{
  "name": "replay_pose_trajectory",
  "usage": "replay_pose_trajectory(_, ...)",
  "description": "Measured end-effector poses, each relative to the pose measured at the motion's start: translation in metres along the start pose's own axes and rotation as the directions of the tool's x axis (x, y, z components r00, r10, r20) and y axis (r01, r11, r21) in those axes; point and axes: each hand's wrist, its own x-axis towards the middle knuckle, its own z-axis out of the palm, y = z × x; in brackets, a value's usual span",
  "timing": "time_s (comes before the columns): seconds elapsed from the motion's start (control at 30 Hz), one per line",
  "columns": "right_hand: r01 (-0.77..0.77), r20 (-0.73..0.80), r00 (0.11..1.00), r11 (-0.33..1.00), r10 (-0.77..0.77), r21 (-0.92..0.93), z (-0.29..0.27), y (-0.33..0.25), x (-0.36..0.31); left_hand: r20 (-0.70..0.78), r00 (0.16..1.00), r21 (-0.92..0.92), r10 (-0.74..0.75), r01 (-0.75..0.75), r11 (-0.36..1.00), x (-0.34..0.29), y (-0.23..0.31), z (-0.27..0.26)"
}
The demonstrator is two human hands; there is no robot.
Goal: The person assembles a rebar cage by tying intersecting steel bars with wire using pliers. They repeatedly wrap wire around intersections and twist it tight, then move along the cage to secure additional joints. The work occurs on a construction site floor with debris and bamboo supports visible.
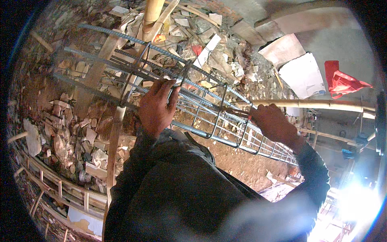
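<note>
A long cage of ribbed steel bars with square stirrups runs slantwise from the upper left to the lower right in front of me. My left hand is at its upper bars by one stirrup, thumb and fingers drawn together. Something small and pale shows at those fingertips, too small to name. Farther right, my right hand is closed round the handles of dark pincers. Their head points left toward a stirrup inside the cage; whether it touches the steel I cannot tell.
Wooden battens cross under the cage's left part. A bamboo pole lies to the right, another bamboo post stands at the top. Broken rubble covers the ground on the left. White sheets and a red cloth lie upper right.
</note>
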Motion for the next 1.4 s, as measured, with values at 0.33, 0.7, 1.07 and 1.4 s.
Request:
replay_pose_trajectory(0.33,-0.254,0.491,0.842,0.641,-0.222,0.725,0.009,0.036,0.028,0.025,0.997,0.029,0.075,-0.075,0.997,0.000,-0.007,-0.002)
replay_pose_trajectory(0.7,0.049,-0.296,0.954,0.999,-0.053,-0.019,0.011,0.014,-0.007,0.049,0.998,0.012,0.029,-0.030,0.999,0.001,-0.004,-0.004)
replay_pose_trajectory(1.07,-0.071,-0.228,0.974,0.935,-0.011,-0.348,0.002,-0.007,0.002,-0.038,0.994,0.037,0.102,-0.100,0.994,0.001,-0.005,0.000)
replay_pose_trajectory(1.4,-0.010,0.124,0.992,0.991,0.027,-0.135,-0.028,0.010,0.023,-0.027,0.997,-0.019,0.079,-0.079,0.997,0.000,-0.011,0.006)
